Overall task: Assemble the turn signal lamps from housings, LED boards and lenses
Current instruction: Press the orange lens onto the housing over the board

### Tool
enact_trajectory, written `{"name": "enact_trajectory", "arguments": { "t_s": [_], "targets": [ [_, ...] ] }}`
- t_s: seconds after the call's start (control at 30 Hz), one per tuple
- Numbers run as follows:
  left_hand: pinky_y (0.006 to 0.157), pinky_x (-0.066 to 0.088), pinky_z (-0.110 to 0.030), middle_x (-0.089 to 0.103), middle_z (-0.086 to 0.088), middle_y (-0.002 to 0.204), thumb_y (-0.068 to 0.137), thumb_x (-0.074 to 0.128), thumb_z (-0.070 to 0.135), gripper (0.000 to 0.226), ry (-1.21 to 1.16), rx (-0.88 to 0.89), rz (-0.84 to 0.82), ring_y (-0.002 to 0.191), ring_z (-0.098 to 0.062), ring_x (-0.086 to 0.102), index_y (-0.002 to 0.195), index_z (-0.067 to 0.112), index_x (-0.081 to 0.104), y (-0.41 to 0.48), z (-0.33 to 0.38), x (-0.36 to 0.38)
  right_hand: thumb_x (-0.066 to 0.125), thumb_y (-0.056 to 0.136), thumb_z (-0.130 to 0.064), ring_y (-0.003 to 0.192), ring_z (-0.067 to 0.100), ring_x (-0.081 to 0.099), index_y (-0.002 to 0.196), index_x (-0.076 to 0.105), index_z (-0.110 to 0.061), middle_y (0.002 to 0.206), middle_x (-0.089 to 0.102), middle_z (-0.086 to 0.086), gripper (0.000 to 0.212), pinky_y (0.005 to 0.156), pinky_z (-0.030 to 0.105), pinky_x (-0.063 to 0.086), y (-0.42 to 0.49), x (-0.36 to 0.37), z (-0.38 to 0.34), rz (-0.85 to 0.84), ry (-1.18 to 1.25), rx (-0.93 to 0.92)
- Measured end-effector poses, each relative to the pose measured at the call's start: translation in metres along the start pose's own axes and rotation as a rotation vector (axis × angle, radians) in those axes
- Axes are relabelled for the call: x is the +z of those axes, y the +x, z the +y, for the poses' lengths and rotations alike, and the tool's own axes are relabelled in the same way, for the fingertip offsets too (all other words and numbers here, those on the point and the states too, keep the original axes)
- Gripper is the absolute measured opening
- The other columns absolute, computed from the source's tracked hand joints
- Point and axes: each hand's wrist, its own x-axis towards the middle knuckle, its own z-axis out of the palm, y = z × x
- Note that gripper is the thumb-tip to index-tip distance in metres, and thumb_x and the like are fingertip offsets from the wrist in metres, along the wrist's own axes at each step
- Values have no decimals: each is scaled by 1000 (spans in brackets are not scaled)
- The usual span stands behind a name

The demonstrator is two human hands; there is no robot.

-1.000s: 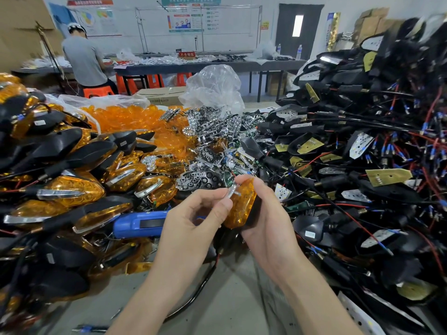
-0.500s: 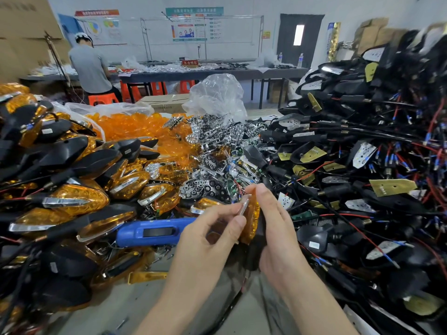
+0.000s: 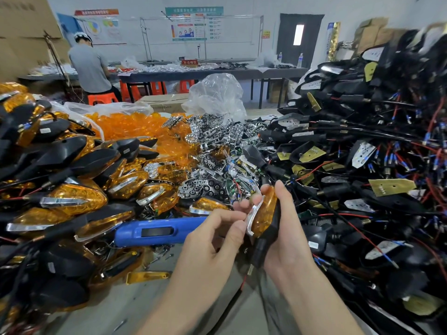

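One turn signal lamp (image 3: 264,213), a black housing with an amber lens and a chrome trim strip, stands upright in the middle of the view. My right hand (image 3: 287,233) grips it from behind, thumb on top, fingertips curled over its upper edge. My left hand (image 3: 212,240) pinches the chrome strip on the lamp's left edge with thumb and forefinger. A stem and a red wire hang below the lamp.
Finished amber lamps (image 3: 72,197) are piled at left, loose amber lenses (image 3: 135,124) behind them, chrome reflectors and LED boards (image 3: 217,146) in the middle, wired black housings (image 3: 362,153) heaped at right. A blue electric screwdriver (image 3: 154,232) lies beside my left hand. A person works at a far table.
Both hands and the lamp have sunk a little in the view. My left thumb and forefinger have slid down the lamp's left edge along the chrome strip.
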Motion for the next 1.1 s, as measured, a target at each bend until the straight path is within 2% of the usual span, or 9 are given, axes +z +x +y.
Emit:
{"name": "enact_trajectory", "arguments": {
  "t_s": [0.07, 0.2, 0.3, 0.4, 0.53, 0.67, 0.83, 1.1],
  "targets": [
    [76, 56, -37, 72, 11, 91, 91, 56, 39, 14, 29, 10, -17, 81, -12, 67, 102, 41, 65, -1, 0, 1, 69, 81, -46, 57, 18, 60, 73, 68, -20, 64, 56, -3, 27, 68, 33, 62, 1, -1, -2, 24, 12, 1],
    [75, 53, -19, 71, 17, 99, 97, 57, 25, 19, 89, 30, -30, 87, -10, 67, 105, 40, 65, -3, 0, 1, 64, 91, -45, 51, 15, 54, 81, 64, -20, 65, 54, -3, 27, 64, 32, 61, 1, -3, -3, 18, 36, 2],
    [75, 53, -20, 71, 20, 100, 98, 57, 20, 18, 128, 37, -24, 88, -9, 67, 103, 35, 66, -4, 2, 0, 60, 96, -45, 52, 14, 54, 81, 64, -20, 66, 55, -4, 29, 60, 30, 59, 1, -5, -3, 10, 29, 6],
    [69, 49, -12, 69, 25, 103, 98, 57, 20, 15, 169, 66, -21, 83, -8, 65, 102, 32, 64, -4, 4, 1, 63, 94, -46, 53, 14, 54, 75, 67, -21, 66, 55, -4, 31, 58, 27, 56, 1, -5, -2, 10, 46, 17],
    [68, 49, -14, 65, 20, 99, 94, 59, 33, 15, 215, 116, -32, 87, -9, 63, 108, 40, 58, -6, 2, 4, 64, 93, -48, 55, 14, 54, 75, 67, -22, 68, 55, -5, 32, 71, 31, 52, 4, -6, -2, 30, 41, 6],
    [72, 46, -13, 58, 23, 105, 82, 58, 54, 34, 353, 150, -26, 97, -5, 58, 114, 50, 48, -9, -4, 7, 62, 96, -48, 54, 14, 54, 85, 62, -21, 68, 55, -4, 30, 62, 31, 57, 4, -10, -1, 33, 34, -22],
    [75, 47, -21, 51, 25, 109, 81, 59, 56, 41, 456, 215, -72, 104, -1, 53, 118, 50, 43, -11, -5, 9, 64, 96, -45, 51, 13, 51, 85, 60, -20, 67, 52, -4, 27, 56, 29, 55, 0, -14, -2, 23, 49, -65],
    [78, 45, -18, 53, 21, 105, 87, 52, 51, 26, 469, 242, -89, 101, -2, 52, 113, 44, 50, -12, 0, 6, 67, 91, -43, 49, 13, 49, 79, 61, -22, 65, 51, -4, 25, 48, 27, 49, -3, -13, -2, 27, 40, -77]
  ]
}}
